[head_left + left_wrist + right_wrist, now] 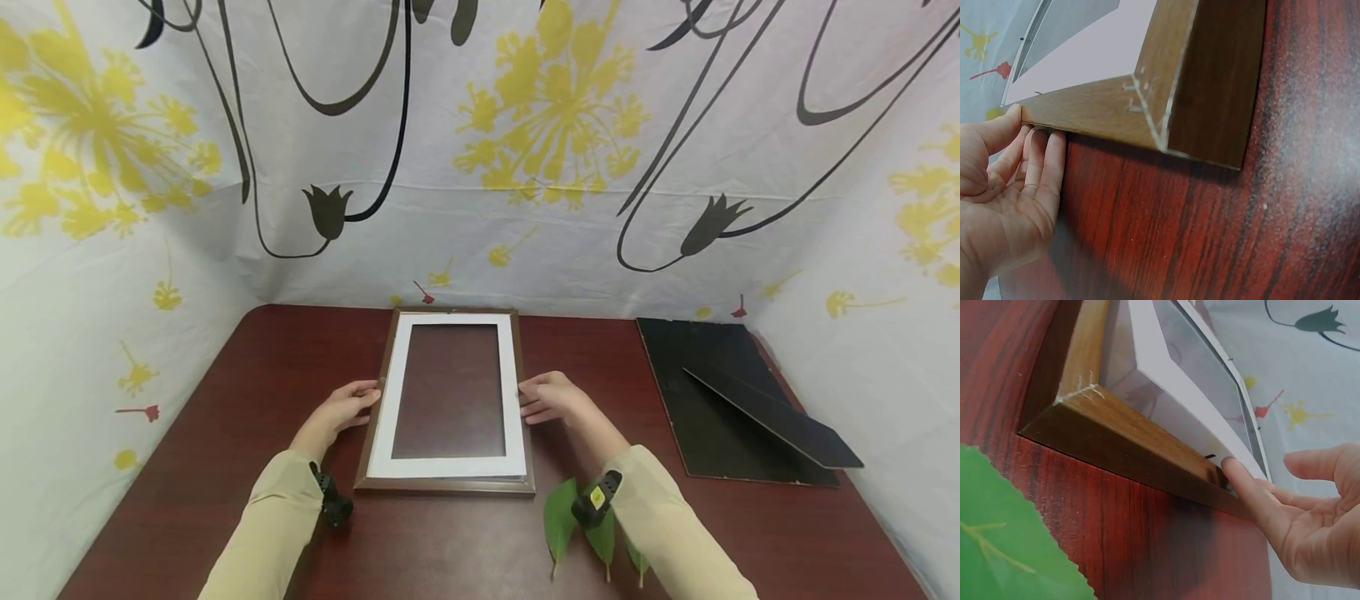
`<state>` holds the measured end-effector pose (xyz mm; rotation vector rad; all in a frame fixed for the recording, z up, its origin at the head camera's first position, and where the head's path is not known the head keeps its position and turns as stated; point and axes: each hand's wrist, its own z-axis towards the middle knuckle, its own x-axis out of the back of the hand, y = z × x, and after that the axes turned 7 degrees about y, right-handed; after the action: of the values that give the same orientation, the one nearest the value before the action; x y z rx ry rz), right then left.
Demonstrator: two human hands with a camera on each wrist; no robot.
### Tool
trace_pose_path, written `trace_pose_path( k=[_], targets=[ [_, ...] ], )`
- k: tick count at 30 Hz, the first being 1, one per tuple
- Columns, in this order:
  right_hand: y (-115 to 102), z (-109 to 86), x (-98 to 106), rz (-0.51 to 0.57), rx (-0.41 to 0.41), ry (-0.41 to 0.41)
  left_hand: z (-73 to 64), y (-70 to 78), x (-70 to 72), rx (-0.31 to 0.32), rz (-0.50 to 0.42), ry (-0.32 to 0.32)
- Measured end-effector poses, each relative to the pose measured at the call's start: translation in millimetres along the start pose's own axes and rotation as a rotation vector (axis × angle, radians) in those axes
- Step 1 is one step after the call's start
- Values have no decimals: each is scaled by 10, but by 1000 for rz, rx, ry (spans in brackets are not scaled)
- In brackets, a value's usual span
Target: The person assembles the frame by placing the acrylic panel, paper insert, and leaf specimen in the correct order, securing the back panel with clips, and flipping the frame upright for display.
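We are pinching the left long side of the brown wooden rectangular picture frame (442,486) with our left hand (341,415); our right hand (553,398) is touching the opposite side, its fingers extended, not clenching. The white rectangular border mat (450,468) is lying inside, between our hands, its long axis running away from us, neither hand being clearly nearer.

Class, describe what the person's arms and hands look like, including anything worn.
The left sleeve and right sleeve are plain cream. The left hand and right hand are bare. The left wrist camera and right wrist camera are black; the right one bears a yellow label.
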<state>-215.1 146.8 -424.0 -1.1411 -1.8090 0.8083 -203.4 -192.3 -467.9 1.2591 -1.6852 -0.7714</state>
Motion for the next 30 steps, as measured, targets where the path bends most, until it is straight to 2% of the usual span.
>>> trace_pose_path(
  k=[8,15,22,26,30],
  targets=[
    [-69,-90,-21,-75,48,-4,26,-7,-8,-9,-14,5],
    [-48,-147,63,-68,81,-42,34,-14,-19,-10,-16,12],
    [81,-217,186,-105,84,-97,25,2,-17,-14,-7,6],
    [199,-240,306,-168,92,-131,13,3,-19,-14,-19,1],
    [340,-278,443,-245,103,-212,-4,0,-5,8,-10,5]
  ],
)
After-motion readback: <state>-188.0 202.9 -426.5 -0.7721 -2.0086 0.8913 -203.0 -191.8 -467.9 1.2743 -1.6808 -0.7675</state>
